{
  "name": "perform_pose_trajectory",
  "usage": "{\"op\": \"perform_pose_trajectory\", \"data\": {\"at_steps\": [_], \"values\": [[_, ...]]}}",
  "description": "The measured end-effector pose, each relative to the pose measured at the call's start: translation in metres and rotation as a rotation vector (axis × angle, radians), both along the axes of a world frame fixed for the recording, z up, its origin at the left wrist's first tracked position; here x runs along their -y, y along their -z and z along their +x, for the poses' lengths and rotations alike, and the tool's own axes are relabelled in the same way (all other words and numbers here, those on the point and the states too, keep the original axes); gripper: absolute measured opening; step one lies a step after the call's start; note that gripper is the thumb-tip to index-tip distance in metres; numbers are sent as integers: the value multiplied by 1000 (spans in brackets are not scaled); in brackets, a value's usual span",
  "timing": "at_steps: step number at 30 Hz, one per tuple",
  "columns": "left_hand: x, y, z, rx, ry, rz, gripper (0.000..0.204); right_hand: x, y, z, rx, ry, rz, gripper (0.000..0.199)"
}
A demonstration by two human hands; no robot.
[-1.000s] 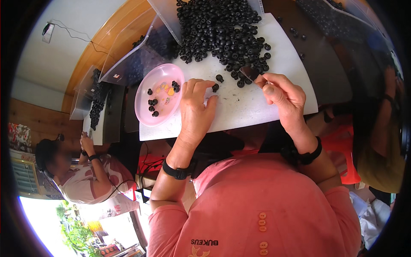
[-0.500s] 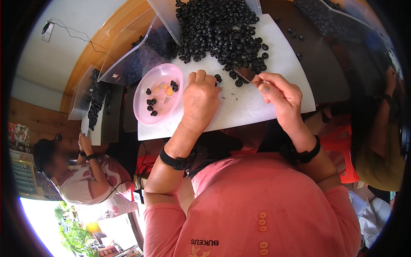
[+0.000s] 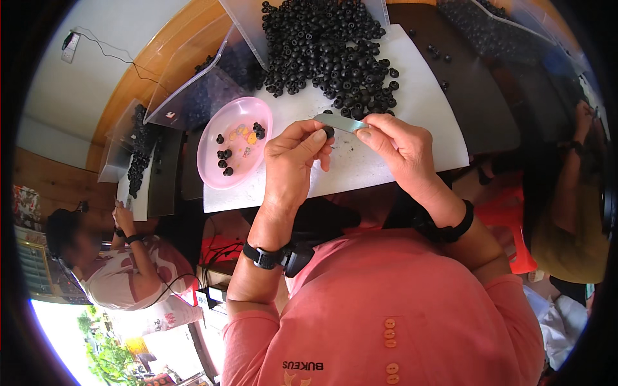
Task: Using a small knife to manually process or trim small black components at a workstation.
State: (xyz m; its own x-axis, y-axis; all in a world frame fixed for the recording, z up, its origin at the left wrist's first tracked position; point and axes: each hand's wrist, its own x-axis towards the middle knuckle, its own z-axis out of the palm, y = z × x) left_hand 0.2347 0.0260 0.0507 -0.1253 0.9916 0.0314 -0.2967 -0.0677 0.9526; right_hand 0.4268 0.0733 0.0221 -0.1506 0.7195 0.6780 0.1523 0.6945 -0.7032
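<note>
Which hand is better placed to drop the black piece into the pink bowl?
Left. The left hand already pinches the black piece and is nearer the pink bowl. The right hand holds a flat metal strip and is farther from the bowl.

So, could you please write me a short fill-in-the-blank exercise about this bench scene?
1. The left hand pinches a small ____ bead.
2. The right hand holds a thin metal ____.
3. The round dish beside the left hand is ____.
Missing words: black; strip; pink.
</note>
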Motion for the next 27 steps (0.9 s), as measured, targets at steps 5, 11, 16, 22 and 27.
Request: {"op": "perform_pose_trajectory", "data": {"at_steps": [5, 11, 16, 22, 27], "values": [[4, 3, 7, 123, 40, 10, 10, 2, -3, 0, 72, 19, -4, 18], [5, 11, 8, 139, 81, 53, 13, 1, -4, 0, 80, 33, 0, 20], [5, 16, 9, 117, 87, 58, 19, -2, -8, 3, 111, -20, -141, 24], [6, 19, 7, 189, 114, 76, 16, 0, -11, 3, 171, -6, -147, 28], [5, 21, 8, 217, 118, 80, 12, -1, -12, 4, 218, -3, -141, 29]]}}
